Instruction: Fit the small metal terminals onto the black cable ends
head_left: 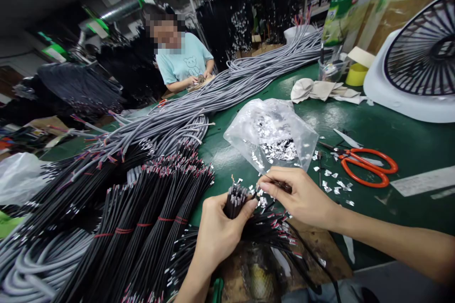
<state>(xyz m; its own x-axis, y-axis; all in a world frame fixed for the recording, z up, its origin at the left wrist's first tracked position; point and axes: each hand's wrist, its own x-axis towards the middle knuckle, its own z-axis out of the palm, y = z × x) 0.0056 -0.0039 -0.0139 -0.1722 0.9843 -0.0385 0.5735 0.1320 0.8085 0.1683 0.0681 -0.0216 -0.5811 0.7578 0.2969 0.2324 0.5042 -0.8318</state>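
My left hand point(217, 232) is closed round a small bundle of black cables point(235, 200), their metal-tipped ends pointing up. My right hand point(302, 196) pinches a thin dark wire end point(282, 185) just right of that bundle, fingers pressed together. Loose black cables with red and silver ends point(273, 229) fan out below both hands. A clear plastic bag of small silver metal pieces point(273, 137) lies just beyond my hands, and more silver pieces point(336, 182) are scattered on the green table point(373, 128).
Tied bundles of black cables point(142, 218) and long grey cables point(213, 99) fill the left. Orange scissors point(368, 166) lie at the right, a white fan point(415, 61) at far right, a cloth point(320, 89) behind. Another person in a light blue shirt point(185, 61) works across the table.
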